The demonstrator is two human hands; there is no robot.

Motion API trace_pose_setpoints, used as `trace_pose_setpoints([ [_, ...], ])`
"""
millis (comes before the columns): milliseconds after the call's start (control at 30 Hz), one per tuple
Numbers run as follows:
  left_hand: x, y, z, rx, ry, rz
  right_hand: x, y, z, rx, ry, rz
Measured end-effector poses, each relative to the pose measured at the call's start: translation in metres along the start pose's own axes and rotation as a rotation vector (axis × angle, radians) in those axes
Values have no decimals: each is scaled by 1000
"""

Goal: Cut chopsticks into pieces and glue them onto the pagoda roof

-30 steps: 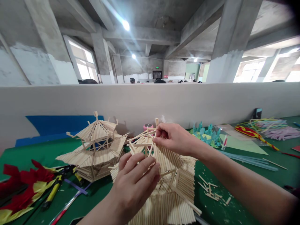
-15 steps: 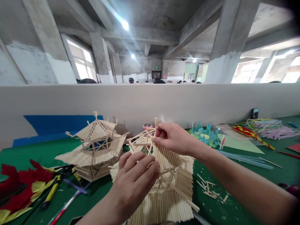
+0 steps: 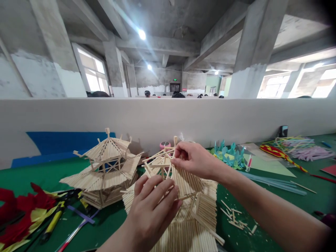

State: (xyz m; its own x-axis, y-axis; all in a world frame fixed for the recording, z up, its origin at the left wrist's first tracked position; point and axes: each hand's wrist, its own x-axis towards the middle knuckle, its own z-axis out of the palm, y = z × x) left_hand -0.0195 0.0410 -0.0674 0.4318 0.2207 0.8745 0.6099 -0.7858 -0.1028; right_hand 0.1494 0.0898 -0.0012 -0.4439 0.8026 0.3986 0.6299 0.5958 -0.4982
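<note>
In front of me stands a pavilion model (image 3: 195, 232) made of thin wooden sticks, its upper roof partly covered and its left side an open frame. My right hand (image 3: 195, 159) is closed near the roof's peak, thumb and forefinger pinching a thin wooden stick (image 3: 170, 171) that slants down the frame. Lower down, my left hand (image 3: 156, 204) lies curled against the front of the upper roof, steadying the model; its fingertips are partly hidden. To the left is a similar stick pavilion (image 3: 109, 175) with a fully covered roof, which neither hand touches.
Cut stick bits (image 3: 235, 217) lie right of the model on the green tabletop (image 3: 265, 199). Clear strips (image 3: 273, 182), a teal paper piece (image 3: 229, 155) and pastel stems (image 3: 312, 152) are farther right. Yellow-handled pliers (image 3: 54, 220) and red cloth (image 3: 19, 217) sit left. A white partition (image 3: 168, 120) stands behind.
The view has shifted slightly, so the table appears a little lower. Both hands keep almost the same places on the model, with only small finger movements.
</note>
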Motion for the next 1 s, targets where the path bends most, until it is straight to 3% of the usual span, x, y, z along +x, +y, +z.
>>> trace_pose_setpoints([
  [333, -2, 3, 4, 18, 98, 12, 1, 1, 2, 19, 8, 12],
  [733, -6, 0, 6, -3, 88, -12, 5, 4, 2, 117, -15, 67],
  [1000, -2, 0, 2, 53, 93, 20, 1, 12, 0, 25, 42, 185],
])
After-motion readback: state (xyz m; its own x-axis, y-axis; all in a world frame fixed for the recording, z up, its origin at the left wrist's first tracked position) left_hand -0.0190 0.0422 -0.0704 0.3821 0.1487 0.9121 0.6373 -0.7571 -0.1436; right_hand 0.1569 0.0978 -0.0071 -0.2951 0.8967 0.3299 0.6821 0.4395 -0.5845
